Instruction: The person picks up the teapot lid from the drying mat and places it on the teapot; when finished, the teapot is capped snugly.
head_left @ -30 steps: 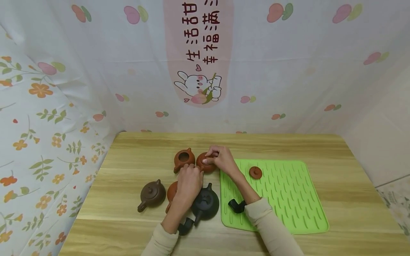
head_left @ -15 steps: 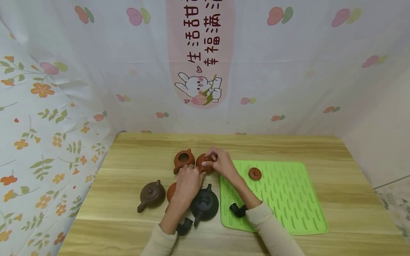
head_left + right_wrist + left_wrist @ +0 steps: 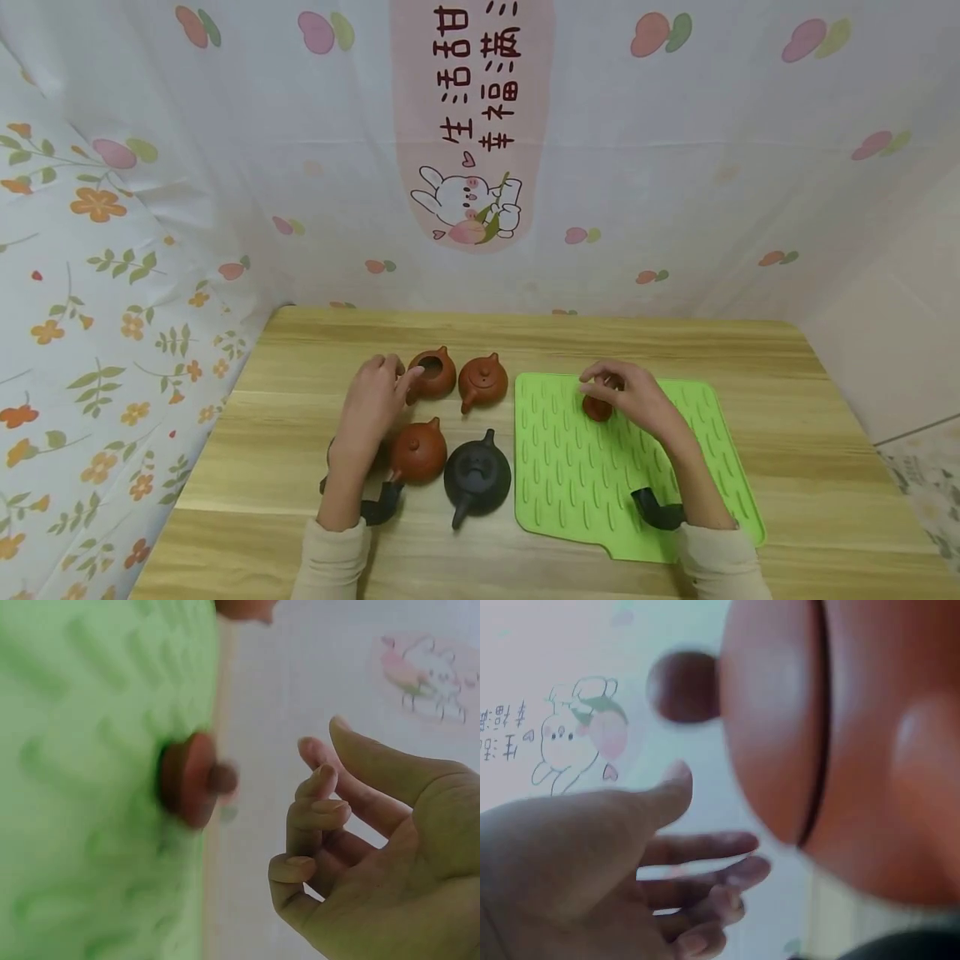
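Note:
My right hand (image 3: 632, 395) hovers over a small reddish-brown teapot lid (image 3: 597, 410) on the green mat (image 3: 555, 467). In the right wrist view the round-knobbed lid (image 3: 196, 781) stands apart from my loosely bent fingers. Beside a lidless clay teapot (image 3: 442, 385), my left hand (image 3: 369, 402) is held with nothing in its fingers, its thumb overlapping the pot's opening. To the right of that pot stands a lidded reddish teapot (image 3: 483, 381). An orange-brown lidded teapot (image 3: 417, 454) is near my left wrist and fills much of the left wrist view.
A black teapot (image 3: 477, 477) stands left of the mat. A dark brown teapot (image 3: 327, 463) is mostly hidden behind my left forearm. A black wrist camera mount sits on each wrist. A printed curtain (image 3: 637, 167) hangs behind the wooden table (image 3: 247, 500).
My right hand has left the lidded reddish teapot, its lid in place, and moved right over the loose lid. My left hand has let go of that teapot and shifted left.

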`<state>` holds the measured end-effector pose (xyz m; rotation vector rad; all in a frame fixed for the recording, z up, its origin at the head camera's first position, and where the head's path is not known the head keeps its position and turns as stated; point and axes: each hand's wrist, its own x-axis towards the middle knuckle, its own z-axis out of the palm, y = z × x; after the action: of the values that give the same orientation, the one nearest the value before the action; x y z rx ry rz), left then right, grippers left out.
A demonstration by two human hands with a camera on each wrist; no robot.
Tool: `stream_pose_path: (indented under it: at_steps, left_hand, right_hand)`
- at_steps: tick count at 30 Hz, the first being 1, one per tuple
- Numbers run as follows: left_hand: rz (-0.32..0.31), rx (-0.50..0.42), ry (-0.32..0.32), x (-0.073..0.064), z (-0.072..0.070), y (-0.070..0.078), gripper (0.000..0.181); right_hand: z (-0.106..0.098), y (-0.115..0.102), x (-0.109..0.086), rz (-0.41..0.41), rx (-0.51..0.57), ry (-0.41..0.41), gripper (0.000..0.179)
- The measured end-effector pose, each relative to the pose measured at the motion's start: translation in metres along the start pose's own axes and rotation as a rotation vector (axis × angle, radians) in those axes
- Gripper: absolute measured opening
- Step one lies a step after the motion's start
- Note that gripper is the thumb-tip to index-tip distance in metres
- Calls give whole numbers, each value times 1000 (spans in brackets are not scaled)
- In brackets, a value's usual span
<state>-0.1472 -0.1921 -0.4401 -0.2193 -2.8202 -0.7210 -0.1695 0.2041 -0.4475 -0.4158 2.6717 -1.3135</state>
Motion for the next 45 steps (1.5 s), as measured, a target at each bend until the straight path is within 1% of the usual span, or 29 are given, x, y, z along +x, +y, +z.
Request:
stream_pose_path:
  at_steps: [3, 6, 9, 13, 15, 17, 22, 24, 29, 30, 32, 33, 34, 35, 37, 38, 39, 40, 41, 42, 45]
  left_hand:
    - [-21, 5, -24, -1, -6, -4, 33]
    - [-41, 8, -31, -2, -11, -7, 33]
    - [-46, -2, -43, -2, -14, -11, 33]
    - [-48, -3, -86, -2, -13, -19, 33]
    - [-36, 7, -120, -1, -11, -23, 33]
    - [-10, 25, -161, -1, -8, -26, 34]
    - [64, 65, -241, 1, 0, -27, 39]
    - [75, 69, -259, 1, 2, -27, 40]
    - [73, 51, -308, 1, 3, -26, 39]
    - [79, 41, -318, 2, 6, -28, 38]
    - [120, 17, -310, 5, 24, -47, 48]
    - [137, 16, -310, 7, 35, -58, 48]
    - [143, 8, -319, 8, 36, -59, 47]
    - [179, -5, -301, 8, 46, -70, 50]
    - [193, 0, -293, 8, 47, -68, 48]
    - [180, 11, -307, 8, 40, -60, 44]
    - [168, 15, -312, 7, 33, -50, 36]
    - [155, 16, -315, 5, 24, -40, 34]
    - [149, 27, -308, 5, 24, -39, 34]
    - [115, 48, -324, 5, 17, -28, 29]
    - [88, 74, -324, 6, 17, -26, 30]
  right_hand:
    - [-11, 12, -11, 29, 34, 6, 19]
    - [-15, 22, -17, 33, 71, 19, 18]
    - [-13, 30, -19, 35, 107, 11, 19]
    - [-7, 37, -21, 51, 144, -24, 24]
    - [-4, 39, -21, 56, 149, -32, 24]
    - [-2, 42, -22, 54, 148, -33, 24]
    - [1, 45, -22, 55, 168, -34, 23]
    - [1, 45, -21, 62, 181, -32, 23]
    - [1, 45, -20, 72, 200, -22, 23]
    - [1, 46, -20, 70, 203, -23, 23]
    - [2, 46, -19, 64, 211, -26, 23]
    - [3, 47, -19, 59, 214, -27, 23]
    - [3, 48, -19, 54, 217, -29, 23]
    - [4, 48, -18, 48, 219, -31, 24]
    - [5, 49, -18, 39, 224, -32, 24]
    - [5, 50, -18, 35, 226, -33, 24]
    - [6, 50, -17, 33, 225, -32, 24]
    - [6, 51, -17, 32, 225, -32, 24]
    - [6, 51, -17, 31, 225, -34, 24]
    - [6, 52, -16, 29, 224, -35, 25]
    - [6, 54, -15, 39, 231, -30, 24]
